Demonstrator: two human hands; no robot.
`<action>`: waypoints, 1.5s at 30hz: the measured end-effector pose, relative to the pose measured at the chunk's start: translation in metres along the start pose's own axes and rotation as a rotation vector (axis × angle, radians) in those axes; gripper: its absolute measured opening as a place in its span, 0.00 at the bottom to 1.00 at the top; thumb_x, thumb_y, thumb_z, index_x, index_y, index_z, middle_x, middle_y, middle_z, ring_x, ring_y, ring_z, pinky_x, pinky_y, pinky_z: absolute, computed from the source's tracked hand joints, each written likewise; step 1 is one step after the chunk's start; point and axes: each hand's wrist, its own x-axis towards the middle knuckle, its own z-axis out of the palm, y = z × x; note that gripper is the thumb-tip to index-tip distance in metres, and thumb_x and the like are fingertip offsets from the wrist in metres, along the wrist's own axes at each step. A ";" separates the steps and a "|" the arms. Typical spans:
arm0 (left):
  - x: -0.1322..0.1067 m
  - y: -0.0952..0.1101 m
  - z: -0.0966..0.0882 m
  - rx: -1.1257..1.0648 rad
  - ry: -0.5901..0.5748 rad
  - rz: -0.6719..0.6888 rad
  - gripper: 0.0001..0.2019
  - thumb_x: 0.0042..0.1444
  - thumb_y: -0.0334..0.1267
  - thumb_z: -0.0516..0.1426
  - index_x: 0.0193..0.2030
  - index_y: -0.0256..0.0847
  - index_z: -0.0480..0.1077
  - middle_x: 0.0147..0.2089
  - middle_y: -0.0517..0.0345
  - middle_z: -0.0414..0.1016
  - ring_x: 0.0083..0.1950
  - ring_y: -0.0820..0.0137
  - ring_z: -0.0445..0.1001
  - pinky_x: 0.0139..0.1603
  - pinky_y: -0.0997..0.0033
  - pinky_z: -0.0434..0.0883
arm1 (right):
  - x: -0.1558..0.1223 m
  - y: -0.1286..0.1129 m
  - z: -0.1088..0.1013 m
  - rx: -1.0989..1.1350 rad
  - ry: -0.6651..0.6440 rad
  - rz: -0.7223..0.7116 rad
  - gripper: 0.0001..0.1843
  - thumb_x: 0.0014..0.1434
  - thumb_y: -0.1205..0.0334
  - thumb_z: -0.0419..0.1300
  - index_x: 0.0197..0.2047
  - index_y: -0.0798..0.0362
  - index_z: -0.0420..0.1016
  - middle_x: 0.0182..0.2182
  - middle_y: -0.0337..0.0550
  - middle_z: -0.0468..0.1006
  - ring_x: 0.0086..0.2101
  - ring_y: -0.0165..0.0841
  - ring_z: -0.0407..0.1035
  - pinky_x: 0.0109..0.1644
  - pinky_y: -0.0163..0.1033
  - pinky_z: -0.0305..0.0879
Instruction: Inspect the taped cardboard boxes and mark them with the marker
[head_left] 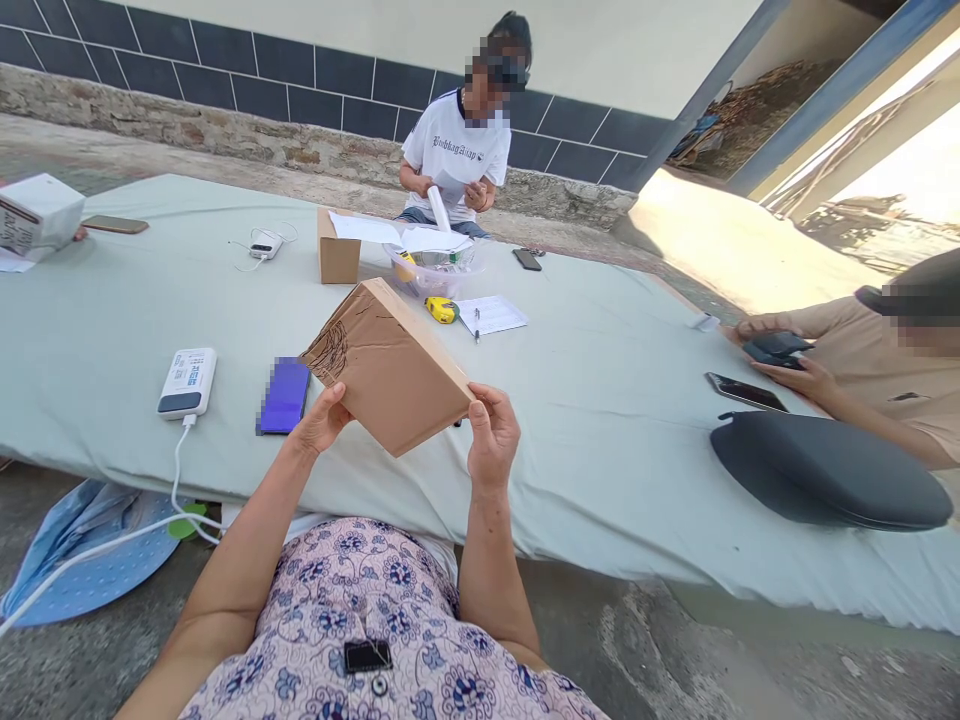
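Note:
A brown cardboard box [401, 375], tilted and raised over the near part of the table, is held between my two hands. Dark scribbled lines mark its left side. My left hand [322, 420] grips the lower left edge, with the thumb on the face. At the right corner, my right hand [493, 435] pinches the box between thumb and fingers. A purple-blue phone-like item [285, 396] lies left of the box, close to my left hand. Just beyond the box are a yellow tape measure [442, 309] and a white sheet [493, 314] with a pen [477, 325] on it.
A power bank [187, 385] trails a white cable off the near edge. Further back stand a second cardboard box [339, 258] and a clear plastic bowl [409, 276]. A black case [825, 470] lies right. People sit opposite and at the right; a white box [52, 210] is far left.

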 end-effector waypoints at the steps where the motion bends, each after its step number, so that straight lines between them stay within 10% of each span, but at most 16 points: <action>1: 0.001 -0.001 0.000 -0.018 0.026 0.002 0.38 0.37 0.60 0.72 0.55 0.48 0.75 0.60 0.52 0.78 0.68 0.50 0.67 0.59 0.58 0.74 | 0.000 0.000 0.000 -0.012 -0.005 -0.030 0.20 0.59 0.43 0.63 0.44 0.50 0.78 0.40 0.43 0.72 0.38 0.30 0.68 0.40 0.36 0.71; 12: -0.001 0.000 0.001 -0.127 -0.021 -0.009 0.35 0.41 0.56 0.71 0.56 0.43 0.75 0.57 0.52 0.80 0.69 0.50 0.67 0.66 0.58 0.69 | -0.003 -0.001 -0.003 -0.131 -0.059 -0.131 0.43 0.52 0.23 0.56 0.58 0.47 0.73 0.64 0.54 0.64 0.66 0.48 0.59 0.65 0.55 0.64; 45: -0.003 -0.011 0.004 -0.084 -0.153 -0.059 0.51 0.35 0.51 0.75 0.68 0.46 0.64 0.64 0.47 0.74 0.70 0.49 0.66 0.69 0.56 0.67 | -0.001 -0.004 -0.002 -0.133 -0.091 -0.031 0.42 0.52 0.23 0.57 0.53 0.50 0.75 0.59 0.55 0.70 0.59 0.44 0.67 0.53 0.44 0.72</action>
